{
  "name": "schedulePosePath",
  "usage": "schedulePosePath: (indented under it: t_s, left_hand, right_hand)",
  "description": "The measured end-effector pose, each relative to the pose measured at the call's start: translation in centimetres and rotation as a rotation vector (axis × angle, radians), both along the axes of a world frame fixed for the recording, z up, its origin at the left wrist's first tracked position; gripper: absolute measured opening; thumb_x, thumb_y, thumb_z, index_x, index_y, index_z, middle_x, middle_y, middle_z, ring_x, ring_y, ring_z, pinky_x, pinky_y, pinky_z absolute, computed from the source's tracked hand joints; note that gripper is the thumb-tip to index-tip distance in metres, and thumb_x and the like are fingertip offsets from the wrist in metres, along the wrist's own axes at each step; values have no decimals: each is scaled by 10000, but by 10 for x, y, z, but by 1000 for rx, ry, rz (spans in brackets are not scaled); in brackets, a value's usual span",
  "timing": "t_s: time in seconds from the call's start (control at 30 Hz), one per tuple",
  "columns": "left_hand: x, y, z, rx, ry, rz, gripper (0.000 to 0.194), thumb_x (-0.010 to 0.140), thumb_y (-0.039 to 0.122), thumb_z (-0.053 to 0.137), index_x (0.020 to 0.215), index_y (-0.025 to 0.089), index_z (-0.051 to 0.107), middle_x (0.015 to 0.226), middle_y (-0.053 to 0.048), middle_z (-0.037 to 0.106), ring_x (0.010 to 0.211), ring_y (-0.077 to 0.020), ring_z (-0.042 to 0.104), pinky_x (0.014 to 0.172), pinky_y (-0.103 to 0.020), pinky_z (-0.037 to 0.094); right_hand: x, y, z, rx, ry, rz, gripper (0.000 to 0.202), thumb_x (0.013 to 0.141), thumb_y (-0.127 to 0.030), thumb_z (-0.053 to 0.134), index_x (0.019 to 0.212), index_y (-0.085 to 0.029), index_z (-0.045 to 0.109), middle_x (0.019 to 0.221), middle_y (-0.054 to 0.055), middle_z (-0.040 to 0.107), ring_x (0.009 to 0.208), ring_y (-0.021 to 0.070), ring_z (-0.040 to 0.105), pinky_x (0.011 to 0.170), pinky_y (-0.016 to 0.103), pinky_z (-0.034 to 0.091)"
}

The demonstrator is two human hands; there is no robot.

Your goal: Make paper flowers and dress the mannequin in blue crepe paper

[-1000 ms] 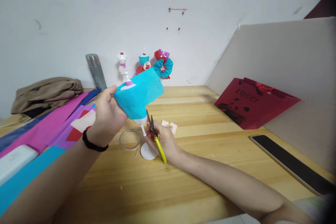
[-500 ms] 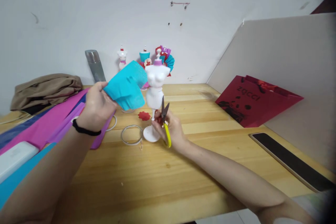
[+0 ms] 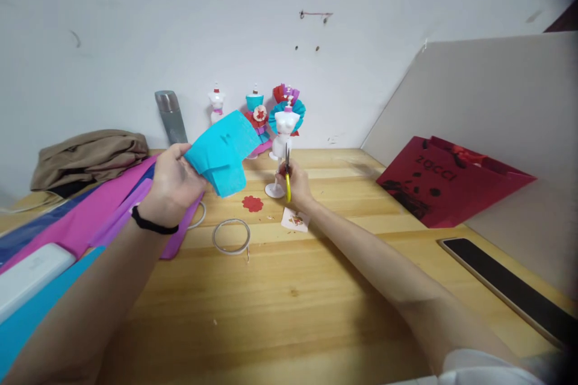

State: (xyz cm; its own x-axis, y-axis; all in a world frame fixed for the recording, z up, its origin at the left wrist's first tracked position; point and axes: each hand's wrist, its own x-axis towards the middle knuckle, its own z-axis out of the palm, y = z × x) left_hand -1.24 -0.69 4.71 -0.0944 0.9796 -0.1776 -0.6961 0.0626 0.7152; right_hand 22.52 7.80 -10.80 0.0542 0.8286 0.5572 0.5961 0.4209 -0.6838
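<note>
While the left hand (image 3: pixel 173 181) pinches the blue paper (image 3: pixel 220 155) by its edge at 9 o'clock from the dummy (image 3: pixel 285 124), the right hand (image 3: pixel 298 183) holds the dummy's stem with scissors (image 3: pixel 288 179) in the same grip, apparently so 1 hand manages both. The scissors' tips point to 12 o'clock, the paper's free end to 2; the upright dummy's long axis runs roughly 6 to 12, neck uppermost.

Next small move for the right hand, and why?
Probably settle and release the front white mannequin: the right hand has its stand and the yellow scissors together, while the left hand holds the blue paper apart from it.
</note>
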Motion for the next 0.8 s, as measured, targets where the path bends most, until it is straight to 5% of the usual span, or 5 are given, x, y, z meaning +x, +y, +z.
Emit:
schedulePosePath:
  t_s: [0.23,0.5,0.8]
  left_hand:
    - [4,-2,-3,-50,68,-122,373,905,159,331,579,191,508,448,-19,561,499,-176,584,759,-399,593]
    - [5,-2,-13,-36,80,-230,307,861,203,421,625,178,616,602,-93,690,823,-292,716,831,-437,565]
    - [5,-3,-15,-26,75,-195,263,848,163,466,636,165,623,520,-47,640,648,-213,689,803,-342,565]
  right_hand:
    - [6,1,-9,40,6,-3,90,763,-255,563,829,-234,505,760,-12,611,665,169,553,663,296,409]
    - [9,-7,-10,19,10,-15,150,783,-321,595,880,-214,556,831,8,659,704,171,597,673,293,427]
    - [28,-41,-4,-37,73,-49,221,781,-409,639,851,-215,562,803,21,649,700,201,609,637,313,453]
